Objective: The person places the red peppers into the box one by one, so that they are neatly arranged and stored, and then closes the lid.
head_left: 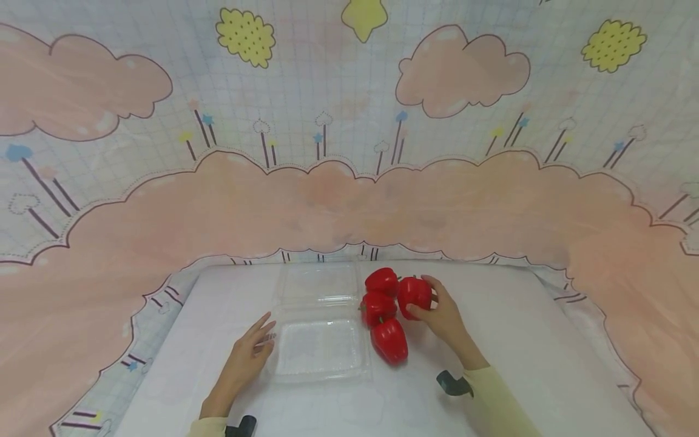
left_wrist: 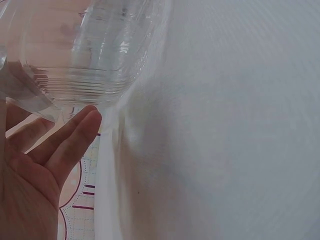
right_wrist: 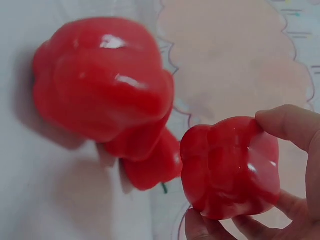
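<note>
My right hand [head_left: 445,318] holds a red bell pepper [head_left: 414,297] between thumb and fingers, and the right wrist view shows this pepper [right_wrist: 232,167] in the grip. Three more red bell peppers lie just left of it: one at the back [head_left: 381,281], one in the middle [head_left: 378,308] and one in front [head_left: 390,342]. Beside them sits a clear plastic clamshell box [head_left: 322,373], unfolded, its two halves one behind the other. At the box's left side is my left hand [head_left: 246,358], fingers extended; in the left wrist view its fingertips [left_wrist: 92,117] appear to touch the ridged plastic wall [left_wrist: 85,82].
The white tabletop [head_left: 519,340] extends around the box and peppers. Behind it hangs a cloth [head_left: 349,206] printed with clouds and stars. Dark wrist straps [head_left: 454,383] show near both forearms.
</note>
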Tool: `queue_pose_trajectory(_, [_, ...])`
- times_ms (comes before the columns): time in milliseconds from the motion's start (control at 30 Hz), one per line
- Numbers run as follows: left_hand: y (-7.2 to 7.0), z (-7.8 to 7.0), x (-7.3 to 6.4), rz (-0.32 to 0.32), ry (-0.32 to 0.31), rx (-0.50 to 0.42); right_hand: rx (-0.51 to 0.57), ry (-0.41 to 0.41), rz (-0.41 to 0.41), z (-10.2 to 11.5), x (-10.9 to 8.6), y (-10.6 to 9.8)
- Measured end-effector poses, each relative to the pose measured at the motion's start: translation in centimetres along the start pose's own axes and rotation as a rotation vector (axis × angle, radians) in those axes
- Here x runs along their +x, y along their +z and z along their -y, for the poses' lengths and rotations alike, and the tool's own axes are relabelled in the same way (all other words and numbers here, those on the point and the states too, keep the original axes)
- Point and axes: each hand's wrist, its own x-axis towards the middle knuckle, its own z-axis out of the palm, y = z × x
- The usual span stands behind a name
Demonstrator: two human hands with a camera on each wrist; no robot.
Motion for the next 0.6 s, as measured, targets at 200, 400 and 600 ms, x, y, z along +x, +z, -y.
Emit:
queue_pose_trajectory(200, [0.0,0.1,-0.1,-0.001,-0.002,-0.012,0.04,-0.031,0.032,1.3,-0.5,0.1])
queue_pose_trajectory(400, [0.1,0.1,-0.1,-0.004,-0.01,-0.01,0.077,-0.063,0.057,2.3,-0.9,0.5])
queue_pose_trajectory(600, [0.0,0.0,-0.1,0.0,-0.009,-0.008,0.098,-0.09,0.081,3.5,-1.5,0.9])
